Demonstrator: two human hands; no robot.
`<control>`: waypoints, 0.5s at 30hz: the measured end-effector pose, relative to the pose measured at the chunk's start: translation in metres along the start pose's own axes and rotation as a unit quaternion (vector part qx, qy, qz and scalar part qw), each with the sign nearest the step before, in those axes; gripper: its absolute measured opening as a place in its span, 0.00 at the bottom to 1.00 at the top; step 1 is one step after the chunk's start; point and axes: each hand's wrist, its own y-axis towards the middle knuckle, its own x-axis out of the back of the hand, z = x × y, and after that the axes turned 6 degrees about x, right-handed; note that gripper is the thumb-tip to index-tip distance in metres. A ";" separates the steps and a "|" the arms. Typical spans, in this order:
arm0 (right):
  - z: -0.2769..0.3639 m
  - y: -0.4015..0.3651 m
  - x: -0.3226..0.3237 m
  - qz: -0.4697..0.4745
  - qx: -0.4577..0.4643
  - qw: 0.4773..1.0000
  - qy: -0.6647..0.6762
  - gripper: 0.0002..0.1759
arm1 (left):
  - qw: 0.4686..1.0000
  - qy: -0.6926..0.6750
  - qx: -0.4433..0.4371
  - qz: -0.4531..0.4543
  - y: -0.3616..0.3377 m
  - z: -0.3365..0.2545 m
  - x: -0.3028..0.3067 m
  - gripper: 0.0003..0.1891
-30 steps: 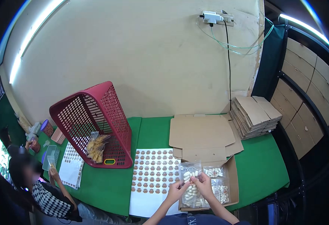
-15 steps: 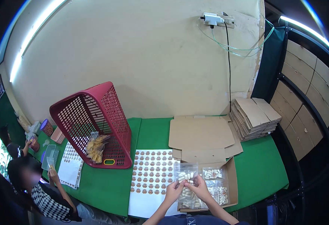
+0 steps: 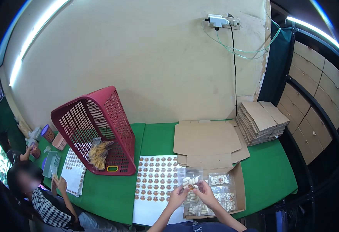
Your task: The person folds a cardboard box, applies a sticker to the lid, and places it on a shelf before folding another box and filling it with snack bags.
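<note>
Between my two hands is a clear zip bag (image 3: 194, 172) of white capsule-shaped pieces, held up over the left part of an open cardboard box (image 3: 239, 189). My left hand (image 3: 178, 196) pinches its left side and my right hand (image 3: 207, 194) its right side. A round brown sticker (image 3: 191, 187) shows on the bag between my thumbs. More bags of the white pieces (image 3: 219, 179) lie in the box. Left of my hands is a white sheet (image 3: 150, 210) with rows of the same round stickers; its upper right rows show gaps.
A red plastic basket (image 3: 119, 116) lies tipped on its side, with yellow-filled bags (image 3: 99, 152) inside. Flattened cardboard (image 3: 206, 137) and a cardboard stack (image 3: 262, 121) are at the back. At left sits a co-worker (image 3: 48, 205) holding a small bag; another person is farther off.
My thumbs have moved apart, and the round sticker on the bag now shows between them. The co-worker's hands have shifted a little around their small bag.
</note>
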 end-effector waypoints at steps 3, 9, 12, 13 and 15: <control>0.001 0.000 0.001 -0.027 -0.010 1.000 -0.003 0.13 | 0.999 0.004 0.007 0.035 -0.006 -0.011 -0.005 0.18; 0.010 0.001 0.000 -0.046 -0.006 0.998 0.051 0.09 | 0.993 0.076 0.026 0.083 0.005 0.016 0.001 0.19; 0.009 0.003 0.001 -0.056 -0.018 0.996 0.064 0.08 | 0.992 0.081 0.024 0.091 0.003 0.010 0.002 0.20; 0.008 0.003 0.003 -0.059 -0.022 0.995 0.071 0.08 | 0.993 0.074 0.016 0.089 0.003 0.006 0.001 0.19; 0.015 0.005 0.009 -0.024 -0.029 0.998 0.046 0.08 | 0.999 0.011 -0.013 0.036 0.005 0.000 0.000 0.16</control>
